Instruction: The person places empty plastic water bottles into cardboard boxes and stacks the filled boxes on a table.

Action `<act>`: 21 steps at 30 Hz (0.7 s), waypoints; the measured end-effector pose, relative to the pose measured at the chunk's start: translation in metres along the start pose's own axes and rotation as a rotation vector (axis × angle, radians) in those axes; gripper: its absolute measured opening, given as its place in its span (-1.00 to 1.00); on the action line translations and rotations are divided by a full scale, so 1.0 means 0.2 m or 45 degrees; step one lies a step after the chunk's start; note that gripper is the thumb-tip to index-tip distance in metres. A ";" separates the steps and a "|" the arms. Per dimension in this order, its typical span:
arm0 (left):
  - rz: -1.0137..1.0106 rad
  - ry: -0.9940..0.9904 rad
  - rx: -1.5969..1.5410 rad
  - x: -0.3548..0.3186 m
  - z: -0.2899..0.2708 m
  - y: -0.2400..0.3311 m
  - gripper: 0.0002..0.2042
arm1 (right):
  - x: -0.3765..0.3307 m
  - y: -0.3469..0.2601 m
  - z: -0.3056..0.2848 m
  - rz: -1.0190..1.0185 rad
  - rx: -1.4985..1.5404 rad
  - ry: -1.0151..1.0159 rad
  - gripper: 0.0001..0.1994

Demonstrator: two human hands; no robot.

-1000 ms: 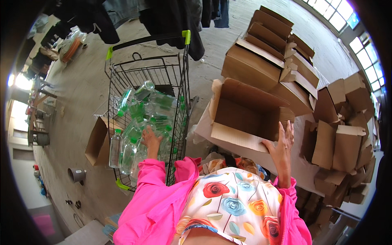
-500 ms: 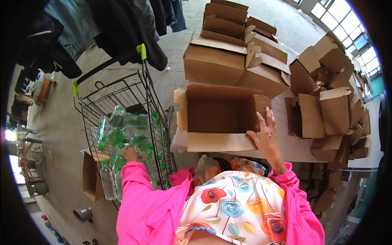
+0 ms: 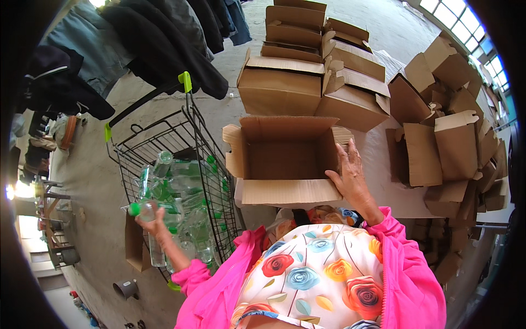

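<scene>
My left hand (image 3: 155, 220) is closed around a clear plastic bottle (image 3: 147, 210) with a green cap, at the near left part of a black wire shopping cart (image 3: 193, 123). Several more clear bottles (image 3: 189, 183) with green caps lie heaped in the cart. To the right stands an open cardboard box (image 3: 290, 192), its inside showing brown and bare. My right hand (image 3: 350, 172) rests with fingers stretched out on the box's right flap, the thumb at its front right corner.
Rows of open cardboard boxes (image 3: 279, 90) stand behind on the white-covered table (image 3: 378, 156). More boxes (image 3: 460, 142) are piled at the right. Dark clothes (image 3: 153, 44) hang at the upper left. Beside the cart is a grey cylinder (image 3: 126, 289) on the floor.
My left hand has come up from among the bottles and moved left, now with a bottle in it. The right hand stays on the box flap, its fingers closer together.
</scene>
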State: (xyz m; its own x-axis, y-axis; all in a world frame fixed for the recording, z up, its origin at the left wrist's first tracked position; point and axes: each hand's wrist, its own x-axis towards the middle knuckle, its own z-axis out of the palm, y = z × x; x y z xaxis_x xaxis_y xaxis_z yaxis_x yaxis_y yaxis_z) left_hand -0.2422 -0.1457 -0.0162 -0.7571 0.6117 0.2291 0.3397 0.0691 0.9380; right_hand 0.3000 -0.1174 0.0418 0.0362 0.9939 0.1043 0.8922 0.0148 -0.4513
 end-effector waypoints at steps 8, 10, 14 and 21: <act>0.692 -0.536 -0.628 -0.39 0.36 1.23 -0.29 | 0.02 0.06 -0.01 -0.020 0.077 -0.074 -0.23; 0.748 -0.732 -0.698 -0.53 0.56 1.38 -0.35 | 0.01 0.08 -0.03 -0.011 0.093 -0.055 -0.17; 1.054 -1.320 -0.228 -0.71 0.91 1.40 -0.39 | -0.02 0.10 -0.04 0.071 0.217 0.071 -0.06; 0.953 -2.112 0.525 -0.84 1.46 1.01 -0.27 | -0.01 0.19 -0.02 0.320 0.879 0.042 -0.09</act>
State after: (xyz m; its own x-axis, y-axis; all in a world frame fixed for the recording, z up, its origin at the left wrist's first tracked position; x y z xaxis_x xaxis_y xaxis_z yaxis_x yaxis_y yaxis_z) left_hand 0.1172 -0.0042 0.0579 0.7552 0.6299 -0.1815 0.5915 -0.5356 0.6027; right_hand 0.3361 -0.1192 0.0281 0.2254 0.9728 -0.0543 0.3688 -0.1368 -0.9194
